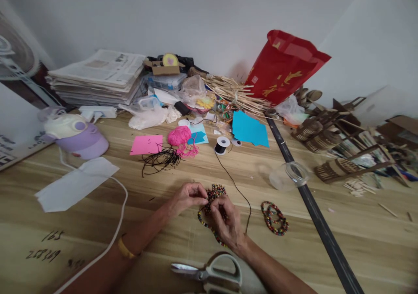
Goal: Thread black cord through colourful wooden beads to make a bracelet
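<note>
My left hand [192, 195] is closed in a pinch at the left side of a pile of small multicoloured beads [217, 190]. Close by, the thumb and fingers of my right hand [227, 222] are pinched together over the beads. Whatever sits between the fingertips is too small to make out. A strand of threaded beads [206, 225] curves below the pile and runs under my right hand. From a spool of black cord [222, 146], a length of cord trails down to the right of that hand. Scissors [209, 273] with pale handles lie nearest me.
A coiled bead string [274, 218] lies at right, with a clear plastic cup [289, 175] beyond it on a dark strip [318, 209]. Black cord pieces [160, 160], pink yarn [179, 135] and blue paper [250, 129] are farther back. A white cable [122, 211] crosses at left.
</note>
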`<state>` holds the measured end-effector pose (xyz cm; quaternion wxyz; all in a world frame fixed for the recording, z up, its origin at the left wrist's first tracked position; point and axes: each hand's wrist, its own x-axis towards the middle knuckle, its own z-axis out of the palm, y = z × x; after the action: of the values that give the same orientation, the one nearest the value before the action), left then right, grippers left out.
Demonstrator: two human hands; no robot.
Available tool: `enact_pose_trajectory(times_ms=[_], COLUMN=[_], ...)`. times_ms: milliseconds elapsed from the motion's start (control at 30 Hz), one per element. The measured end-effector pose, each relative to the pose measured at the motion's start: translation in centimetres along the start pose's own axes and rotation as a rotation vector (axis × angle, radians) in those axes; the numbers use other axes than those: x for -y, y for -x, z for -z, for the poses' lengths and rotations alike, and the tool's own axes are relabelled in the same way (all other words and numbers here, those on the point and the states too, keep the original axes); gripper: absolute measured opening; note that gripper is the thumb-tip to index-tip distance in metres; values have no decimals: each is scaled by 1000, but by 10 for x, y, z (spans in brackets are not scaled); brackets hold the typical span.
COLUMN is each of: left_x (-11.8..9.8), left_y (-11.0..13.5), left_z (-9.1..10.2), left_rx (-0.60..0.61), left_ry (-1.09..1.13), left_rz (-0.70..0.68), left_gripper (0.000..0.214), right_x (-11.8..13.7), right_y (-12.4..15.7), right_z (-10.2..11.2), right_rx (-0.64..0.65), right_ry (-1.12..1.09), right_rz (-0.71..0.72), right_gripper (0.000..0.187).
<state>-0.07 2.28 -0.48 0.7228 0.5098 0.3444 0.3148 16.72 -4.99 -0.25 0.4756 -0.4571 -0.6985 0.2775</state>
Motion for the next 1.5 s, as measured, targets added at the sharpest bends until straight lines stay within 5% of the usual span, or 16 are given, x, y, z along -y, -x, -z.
enact_pose_trajectory(times_ms=[200,1500], left_x=[8,7], left_y=[-3,-4], left_z=[5,7], left_rx=[70,62], left_ry=[58,48], left_rz=[13,110], left_gripper=[25,23], right_x=[-5,-16], right_y=[1,1], right_z=[1,-3], right_rx=[-4,-16], right_ry=[59,63], right_rz=[110,117], right_gripper=[14,10])
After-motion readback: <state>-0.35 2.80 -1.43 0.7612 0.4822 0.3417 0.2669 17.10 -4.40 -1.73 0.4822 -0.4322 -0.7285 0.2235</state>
